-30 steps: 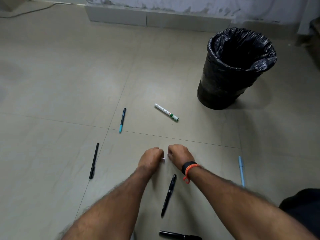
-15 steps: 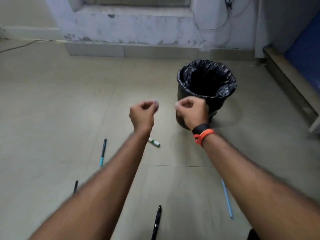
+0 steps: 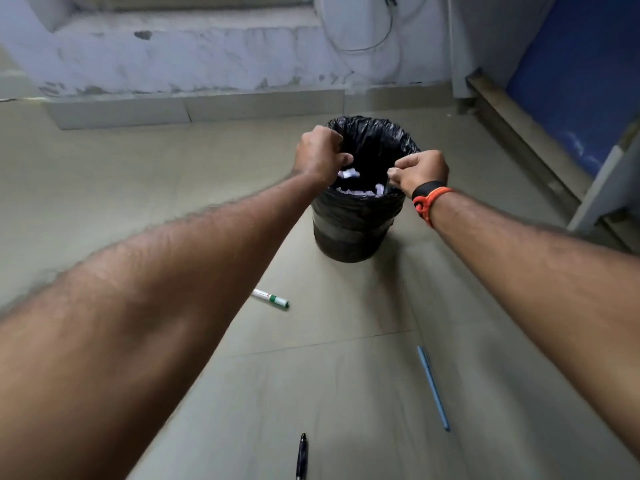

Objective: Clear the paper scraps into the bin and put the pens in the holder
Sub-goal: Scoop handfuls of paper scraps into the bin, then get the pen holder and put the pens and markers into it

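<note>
Right now both my arms reach forward over a round bin (image 3: 356, 220) lined w/ a black plastic bag. It stands on the tiled floor (image 3: 138, 168), near a scuffed pale wall (image 3: 194, 60).

My L hand (image 3: 320, 155) hovers over the bin's left rim, knuckles up, fingers curled into a fist. My R hand (image 3: 420, 171) hovers over the right rim, thumb & forefinger pressed together, other fingers curled in. I can't tell whether either hand has a scrap inside it.

White paper scraps (image 3: 349, 173) lie inside the bin, visible thru the gap btwn my hands, w/ more against the near inner wall. A black & orange band (image 3: 427, 199) sits on my R wrist.

3 pens lie on the floor on my side of the bin, well apart from each other:
- a white marker (image 3: 270, 298) w/ a green band, one end hidden behind my L forearm
- a light blue pen (image 3: 433, 388), just inside my R forearm
- a black pen (image 3: 302, 457), cut off by the bottom edge

A thin cable (image 3: 377, 46) loops down the wall. At far right stands a blue panel (image 3: 581, 81).
</note>
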Available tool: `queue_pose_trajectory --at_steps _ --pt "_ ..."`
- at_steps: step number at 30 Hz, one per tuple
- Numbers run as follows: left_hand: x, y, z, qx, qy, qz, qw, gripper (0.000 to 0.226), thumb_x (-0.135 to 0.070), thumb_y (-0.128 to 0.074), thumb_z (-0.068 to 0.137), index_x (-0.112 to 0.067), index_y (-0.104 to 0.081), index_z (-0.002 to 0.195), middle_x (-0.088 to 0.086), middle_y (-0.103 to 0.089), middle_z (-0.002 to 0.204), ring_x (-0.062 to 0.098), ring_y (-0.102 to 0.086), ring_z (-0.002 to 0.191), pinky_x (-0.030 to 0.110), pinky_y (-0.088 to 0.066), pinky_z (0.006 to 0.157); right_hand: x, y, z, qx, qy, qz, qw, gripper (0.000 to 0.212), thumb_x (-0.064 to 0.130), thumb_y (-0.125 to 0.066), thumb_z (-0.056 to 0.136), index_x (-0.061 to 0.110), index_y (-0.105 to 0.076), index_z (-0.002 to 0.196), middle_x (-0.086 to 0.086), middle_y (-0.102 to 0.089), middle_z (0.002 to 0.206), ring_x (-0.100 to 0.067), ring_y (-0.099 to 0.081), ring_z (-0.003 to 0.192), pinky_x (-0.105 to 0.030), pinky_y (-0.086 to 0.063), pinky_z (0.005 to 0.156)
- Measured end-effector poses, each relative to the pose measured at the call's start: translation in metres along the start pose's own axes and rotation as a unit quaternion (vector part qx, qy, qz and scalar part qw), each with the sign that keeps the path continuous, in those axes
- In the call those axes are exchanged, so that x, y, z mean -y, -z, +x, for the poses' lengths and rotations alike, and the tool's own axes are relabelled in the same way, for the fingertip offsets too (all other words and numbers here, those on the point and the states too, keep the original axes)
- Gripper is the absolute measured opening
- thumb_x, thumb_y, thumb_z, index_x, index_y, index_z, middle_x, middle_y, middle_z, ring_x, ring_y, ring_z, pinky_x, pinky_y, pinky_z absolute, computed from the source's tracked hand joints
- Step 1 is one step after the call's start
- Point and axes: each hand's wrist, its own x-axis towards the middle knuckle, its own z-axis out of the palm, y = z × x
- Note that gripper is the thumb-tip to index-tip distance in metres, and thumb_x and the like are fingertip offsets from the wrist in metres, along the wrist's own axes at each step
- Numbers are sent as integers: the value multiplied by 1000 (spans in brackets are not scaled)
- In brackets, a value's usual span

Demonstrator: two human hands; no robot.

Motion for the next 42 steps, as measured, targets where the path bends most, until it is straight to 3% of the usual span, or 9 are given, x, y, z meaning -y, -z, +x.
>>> queue_pose_trajectory --at_steps 3,6,10,14,19,23,32,37,42 --pt "-2 13 -12 13 2 18 1000 24 -25 -77 77 -15 -74 99 5 -75 100 19 -69 96 24 -53 83 5 10 -13 -24 -30 48 998 15 1 -73 73 15 -72 71 -5 -71 67 -15 -68 59 -36 -62 70" --pt "-11 40 -28 44 39 -2 998 22 -16 -73 81 -19 -76 102 2 -76 101 14 -71 93 19 -52 87 22 23 -46 -8 -57 112 992 13 -4 -71 75 8 -73 79 -5 -68 67 -13 -64 56 -27 -60 62" --pt "-28 97 -46 73 93 -59 991 16 -10 -74 74 -17 -79 87 2 -76 79 15 -73 74 31 -60 78 54 30 -104 -17 -124 212 969 14 -8 -69 79 -4 -72 92 -4 -65 69 -8 -60 56 -15 -56 56" --pt "-53 172 -71 54 171 -159 971 12 -10 -76 74 -15 -77 85 3 -75 72 14 -71 66 34 -61 76 119 49 -167 22 -205 300 931 11 -10 -68 80 2 -69 81 -6 -66 74 -8 -62 58 -15 -56 58" --pt "-124 275 -109 100 205 -246 942 14 -11 -75 77 -25 -73 79 -2 -71 66 10 -65 59 28 -54 63 235 98 -229 59 -218 302 926 16 -8 -68 81 8 -68 77 -4 -67 73 -7 -61 59 -14 -54 58" --pt "-194 383 -130 87 193 -243 947 11 -18 -72 79 -28 -74 81 -3 -73 70 10 -70 64 29 -58 66 335 149 -288 112 -227 264 931 9 -4 -67 83 3 -69 88 -5 -67 74 -6 -62 61 -17 -56 62" --pt "-293 562 -188 28 303 -300 904 12 -12 -67 84 -15 -76 92 8 -73 79 19 -69 71 33 -56 65 507 291 -363 166 -214 202 941 9 -2 -68 84 0 -69 93 -7 -66 74 -7 -60 58 -16 -55 59" --pt "-335 595 -170 51 241 -319 915 12 -14 -66 86 -12 -75 94 8 -73 79 17 -66 66 33 -55 65 554 342 -361 137 -165 196 957 8 -1 -70 83 -1 -69 91 -8 -67 71 -9 -60 56 -19 -56 59" --pt "-385 575 -121 97 171 -324 925 13 -14 -66 87 -10 -75 95 7 -72 77 11 -65 63 25 -54 64 574 361 -337 80 -143 233 959 11 1 -71 83 0 -69 93 -9 -68 74 -10 -62 58 -18 -57 59"
